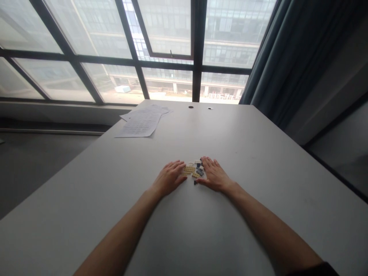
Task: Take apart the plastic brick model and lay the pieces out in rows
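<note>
A small pile of toy bricks (194,170), tan, dark blue and white, lies on the white table (201,237) in front of me. My left hand (170,177) rests flat on the table at the pile's left edge, fingers stretched out and together. My right hand (214,174) lies flat at the pile's right edge, fingers also extended. Both hands flank the bricks and touch or nearly touch them; neither holds anything. One dark brick (195,183) sits just below the pile near my right thumb.
Several printed paper sheets (142,122) lie at the table's far left corner. Two cable holes (191,107) sit near the far edge. Large windows (161,50) stand behind the table, with a dark curtain (290,65) at the right.
</note>
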`<action>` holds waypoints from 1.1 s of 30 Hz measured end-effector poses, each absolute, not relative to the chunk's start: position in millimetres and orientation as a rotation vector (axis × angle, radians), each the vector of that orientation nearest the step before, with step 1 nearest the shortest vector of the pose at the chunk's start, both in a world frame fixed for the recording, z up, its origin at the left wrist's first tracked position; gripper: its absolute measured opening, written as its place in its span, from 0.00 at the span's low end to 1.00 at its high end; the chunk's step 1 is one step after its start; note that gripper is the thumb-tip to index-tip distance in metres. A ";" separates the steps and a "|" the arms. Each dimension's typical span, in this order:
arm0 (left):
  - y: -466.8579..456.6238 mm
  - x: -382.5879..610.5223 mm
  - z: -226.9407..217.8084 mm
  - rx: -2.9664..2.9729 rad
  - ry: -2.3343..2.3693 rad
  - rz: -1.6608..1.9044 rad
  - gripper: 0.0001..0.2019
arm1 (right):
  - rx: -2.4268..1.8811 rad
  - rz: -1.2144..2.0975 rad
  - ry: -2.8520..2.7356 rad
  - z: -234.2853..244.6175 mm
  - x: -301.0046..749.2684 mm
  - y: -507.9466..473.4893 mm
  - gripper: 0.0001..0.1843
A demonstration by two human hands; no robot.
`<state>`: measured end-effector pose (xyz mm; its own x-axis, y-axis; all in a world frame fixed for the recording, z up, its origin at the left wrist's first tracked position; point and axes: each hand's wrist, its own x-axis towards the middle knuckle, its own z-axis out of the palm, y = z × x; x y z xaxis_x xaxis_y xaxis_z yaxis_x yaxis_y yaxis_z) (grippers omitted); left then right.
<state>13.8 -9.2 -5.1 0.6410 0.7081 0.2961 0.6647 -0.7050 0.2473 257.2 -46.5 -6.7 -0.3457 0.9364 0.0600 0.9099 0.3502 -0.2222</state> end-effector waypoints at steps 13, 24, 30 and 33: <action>-4.4 18.1 -8.1 2.741 1.242 0.693 0.18 | -1.576 0.322 -2.382 -2.6 249.2 -54.4 0.57; 16.8 53.3 -5.7 2.697 1.170 0.423 0.27 | -1.822 0.202 -2.225 -8.8 212.3 -76.2 0.52; 13.7 49.6 -5.5 2.680 1.097 0.400 0.25 | -1.713 0.185 -2.309 -8.1 223.4 -58.3 0.46; 10.7 44.2 -3.5 2.666 1.089 0.441 0.23 | -1.652 0.201 -2.318 -6.7 229.5 -53.2 0.44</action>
